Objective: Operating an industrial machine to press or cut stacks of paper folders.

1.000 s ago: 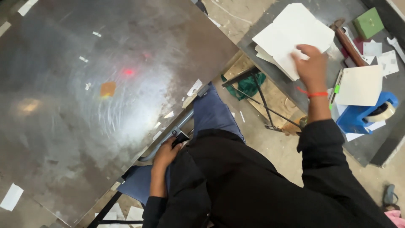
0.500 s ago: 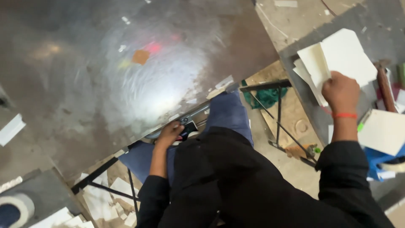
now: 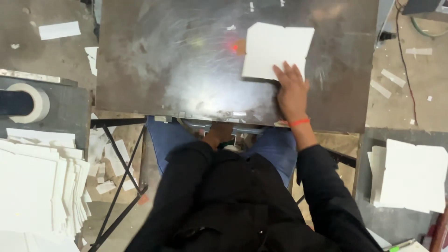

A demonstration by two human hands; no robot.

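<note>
Right hand (image 3: 291, 91) presses flat, fingers spread, on the near-right corner of the white notched cardboard sheet (image 3: 275, 49); sheet lies just beyond it on the scuffed grey metal table (image 3: 177, 70); left hand (image 3: 219, 133) sits well back at the near edge, grip unclear.

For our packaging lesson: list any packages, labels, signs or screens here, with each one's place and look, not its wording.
No labels, signs or screens show.
Flat white carton blank: on the metal table, under the right hand.
Stack of white blanks: lower left.
Second white stack: lower right.
Tape roll: left, pale ring.
</note>
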